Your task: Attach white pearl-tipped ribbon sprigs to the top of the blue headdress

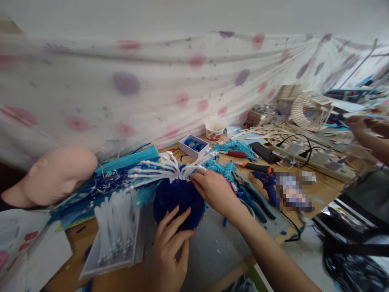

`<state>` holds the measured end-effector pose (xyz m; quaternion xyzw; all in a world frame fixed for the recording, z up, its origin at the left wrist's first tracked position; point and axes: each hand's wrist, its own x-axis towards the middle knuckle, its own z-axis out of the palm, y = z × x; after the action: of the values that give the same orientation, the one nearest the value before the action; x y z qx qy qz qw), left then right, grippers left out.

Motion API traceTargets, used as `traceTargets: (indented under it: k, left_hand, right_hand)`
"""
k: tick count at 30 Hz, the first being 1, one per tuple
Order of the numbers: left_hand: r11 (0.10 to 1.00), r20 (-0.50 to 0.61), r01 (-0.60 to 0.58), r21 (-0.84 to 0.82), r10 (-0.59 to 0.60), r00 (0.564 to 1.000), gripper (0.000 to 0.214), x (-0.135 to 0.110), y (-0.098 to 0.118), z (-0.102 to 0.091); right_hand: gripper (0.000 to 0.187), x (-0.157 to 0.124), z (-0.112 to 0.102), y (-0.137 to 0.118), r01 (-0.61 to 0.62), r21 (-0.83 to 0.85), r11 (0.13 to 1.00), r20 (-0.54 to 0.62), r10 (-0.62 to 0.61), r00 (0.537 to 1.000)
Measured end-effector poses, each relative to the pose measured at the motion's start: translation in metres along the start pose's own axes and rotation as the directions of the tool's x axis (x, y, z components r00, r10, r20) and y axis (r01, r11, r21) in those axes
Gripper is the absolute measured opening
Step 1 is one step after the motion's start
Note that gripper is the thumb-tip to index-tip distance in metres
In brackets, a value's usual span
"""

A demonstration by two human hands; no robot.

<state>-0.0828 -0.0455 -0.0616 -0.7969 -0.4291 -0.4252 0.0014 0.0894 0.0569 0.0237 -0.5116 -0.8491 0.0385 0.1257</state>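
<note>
A round, dark blue velvet headpiece sits in front of me on a grey mat. My left hand rests on its near side with fingers stretched out and apart. White flexible stems tipped with pearl beads fan out from its far edge. There my right hand pinches at the base of a white stem; its fingertips are partly hidden. To the left lies a clear plastic bag of more white bead-tipped stems.
A mannequin head lies at the left. On the right are pliers, a blue glue gun, a power strip and wooden sticks. A small white box and paper cup stand behind. Another person's hands show far right.
</note>
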Motion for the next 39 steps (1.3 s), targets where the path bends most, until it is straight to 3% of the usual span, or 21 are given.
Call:
traceTargets:
  k: [10, 13, 15, 17, 20, 22, 23, 25, 27, 29, 32, 34, 36, 39]
  left_hand:
    - [1.0, -0.04, -0.01, 0.015, 0.01, 0.999, 0.032, -0.006, 0.003, -0.002]
    - [1.0, -0.086, -0.004, 0.003, 0.005, 0.996, 0.033, -0.01, 0.003, -0.006]
    - [1.0, -0.126, 0.007, -0.017, -0.009, 0.992, 0.034, -0.013, 0.004, -0.009]
    - [0.997, -0.175, 0.063, -0.048, -0.071, 0.982, 0.034, -0.018, 0.007, -0.011]
    - [0.948, -0.265, 0.292, -0.129, -0.317, 0.911, 0.028, -0.027, 0.013, -0.01]
    - [0.871, -0.312, 0.444, -0.208, -0.489, 0.814, 0.022, -0.033, 0.018, -0.009]
    - [0.831, -0.32, 0.496, -0.252, -0.556, 0.767, 0.02, -0.036, 0.021, -0.008]
    - [0.74, -0.287, 0.564, -0.366, -0.667, 0.688, 0.018, -0.037, 0.027, -0.009]
    - [0.64, -0.219, 0.589, -0.494, -0.747, 0.628, 0.017, -0.033, 0.036, -0.012]
    - [0.576, -0.164, 0.56, -0.595, -0.769, 0.617, 0.017, -0.023, 0.048, -0.017]
    - [0.589, -0.146, 0.477, -0.652, -0.716, 0.683, 0.014, -0.007, 0.066, -0.021]
    - [0.582, -0.138, 0.442, -0.683, -0.696, 0.704, 0.011, -0.002, 0.077, -0.018]
    - [0.512, -0.11, 0.441, -0.737, -0.734, 0.67, 0.011, -0.004, 0.086, -0.011]
    - [0.358, -0.069, 0.456, -0.815, -0.84, 0.538, 0.015, -0.018, 0.093, 0.003]
  right_hand:
    - [0.022, -0.009, -0.008, -0.002, 0.078, -0.044, 0.996, 0.025, -0.077, 0.997]
    - [0.021, -0.016, -0.005, 0.002, 0.166, 0.103, 0.981, -0.045, -0.162, 0.986]
    - [0.017, -0.023, 0.0, 0.004, 0.224, 0.321, 0.92, -0.126, -0.193, 0.973]
    - [0.012, -0.03, 0.006, 0.001, 0.2, 0.614, 0.764, -0.153, -0.134, 0.979]
    - [0.019, -0.04, 0.016, -0.008, 0.013, 0.957, 0.291, -0.01, -0.009, 1.0]
    - [0.031, -0.047, 0.022, -0.016, -0.088, 0.996, -0.018, 0.089, 0.024, 0.996]
    - [0.036, -0.051, 0.024, -0.02, -0.115, 0.985, -0.131, 0.121, 0.035, 0.992]
    - [0.044, -0.058, 0.028, -0.026, -0.14, 0.946, -0.292, 0.162, 0.051, 0.986]
    - [0.049, -0.064, 0.032, -0.03, -0.156, 0.909, -0.387, 0.188, 0.044, 0.981]
    - [0.053, -0.072, 0.035, -0.033, -0.17, 0.889, -0.426, 0.204, 0.034, 0.978]
    - [0.056, -0.083, 0.041, -0.036, -0.186, 0.888, -0.421, 0.22, 0.035, 0.975]
    - [0.057, -0.091, 0.045, -0.038, -0.19, 0.897, -0.4, 0.226, 0.044, 0.973]
    - [0.057, -0.099, 0.049, -0.039, -0.182, 0.912, -0.367, 0.218, 0.06, 0.974]
    - [0.055, -0.112, 0.056, -0.042, -0.167, 0.931, -0.324, 0.202, 0.076, 0.977]
